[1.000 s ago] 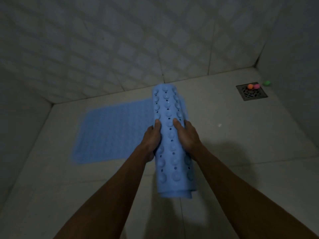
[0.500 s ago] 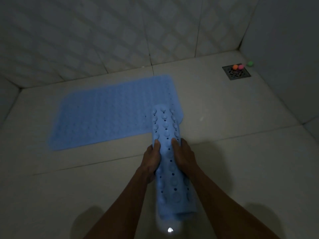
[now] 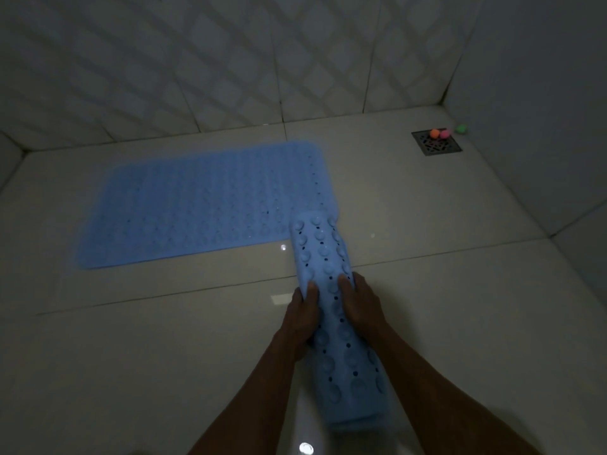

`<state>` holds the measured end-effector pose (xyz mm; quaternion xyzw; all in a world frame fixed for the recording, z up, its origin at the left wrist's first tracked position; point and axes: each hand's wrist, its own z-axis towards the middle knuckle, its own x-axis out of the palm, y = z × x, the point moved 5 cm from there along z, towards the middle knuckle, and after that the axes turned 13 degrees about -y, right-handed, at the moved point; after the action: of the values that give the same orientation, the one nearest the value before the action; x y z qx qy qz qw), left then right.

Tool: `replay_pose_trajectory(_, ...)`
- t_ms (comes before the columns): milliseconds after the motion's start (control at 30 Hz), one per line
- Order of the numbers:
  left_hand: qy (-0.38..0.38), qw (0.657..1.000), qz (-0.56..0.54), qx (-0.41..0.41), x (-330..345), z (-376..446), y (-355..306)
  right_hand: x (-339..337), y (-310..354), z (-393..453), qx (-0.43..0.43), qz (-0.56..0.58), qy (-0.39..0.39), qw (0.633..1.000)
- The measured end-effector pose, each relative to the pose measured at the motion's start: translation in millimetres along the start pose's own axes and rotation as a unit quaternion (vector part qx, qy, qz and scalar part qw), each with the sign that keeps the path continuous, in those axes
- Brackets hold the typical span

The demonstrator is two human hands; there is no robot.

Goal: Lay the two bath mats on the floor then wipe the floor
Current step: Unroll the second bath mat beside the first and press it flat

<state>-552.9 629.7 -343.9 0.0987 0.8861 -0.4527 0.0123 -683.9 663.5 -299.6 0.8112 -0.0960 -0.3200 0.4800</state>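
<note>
A rolled blue bath mat [image 3: 331, 297] runs from the middle of the frame down toward the lower centre, its suction cups and small drain holes facing outward. The left hand [image 3: 300, 320] grips it from the left side, thumb laid over the top and fingers wrapped underneath. The right hand [image 3: 359, 307] grips it from the right side in the same way, thumb on top. Both grips are closed around the roll, side by side at about its midpoint. The far end of the roll overlaps the near right corner of a second blue bath mat [image 3: 203, 205] in the picture; whether the two touch cannot be told. That second mat lies spread flat on the floor [image 3: 131, 356] in the left centre of the frame, its long side running parallel to the patterned tiled wall [image 3: 230, 60] across the top.

In the upper right corner of the floor sits a square metal drain grate [image 3: 438, 146]. An orange ball [image 3: 435, 133] and a pink ball [image 3: 444, 134] rest on its far edge, touching each other. A green ball [image 3: 461, 128] lies just beyond them, near the wall corner.

The floor is pale glossy tile with dark grout lines and small bright reflections. No writing, brand or label can be read on the mats or elsewhere; the light is dim.
</note>
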Motion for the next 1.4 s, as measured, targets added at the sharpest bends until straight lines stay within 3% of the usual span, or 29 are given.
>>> replay_pose_trajectory(167, -0.020, 0.999, 0.020, -0.019, -0.2, -7.2, -9.6, 2.5, -4.9, 6.7, 0.003, -0.027, 0.022, 0.999)
replay_pose_trajectory(300, -0.113, 0.981, 0.150, 0.038, -19.9, -17.6, -28.4, 4.5, -2.7, 7.3, -0.003, -0.179, 0.009, 0.984)
replay_pose_trajectory(400, -0.153, 0.972, 0.167, 0.060, -41.5, -11.1, -32.9, 17.5, 17.7, -5.2, -0.081, -0.130, -0.002, 0.988)
replay_pose_trajectory(500, -0.166, 0.972, 0.163, 0.043, -62.4, -7.3, -30.3, 31.4, 27.6, -15.6, -0.094, -0.035, 0.006, 0.995)
replay_pose_trajectory(567, -0.176, 0.971, 0.157, 0.042, -77.6, -13.0, -30.3, 39.6, 27.6, -18.3, -0.084, -0.042, 0.021, 0.995)
replay_pose_trajectory(733, -0.154, 0.977, 0.142, 0.032, -108.6, -21.2, -19.8, 76.8, 26.9, -40.5, -0.044, -0.033, 0.132, 0.990)
replay_pose_trajectory(1067, -0.108, 0.988, 0.098, 0.060, -128.0, -13.9, 7.6, 91.8, 25.5, -60.5, -0.049, -0.056, 0.073, 0.995)
replay_pose_trajectory(1400, -0.075, 0.994, 0.072, 0.027, -114.3, -3.5, 23.1, 77.0, 22.3, -55.0, -0.063, -0.073, 0.038, 0.995)
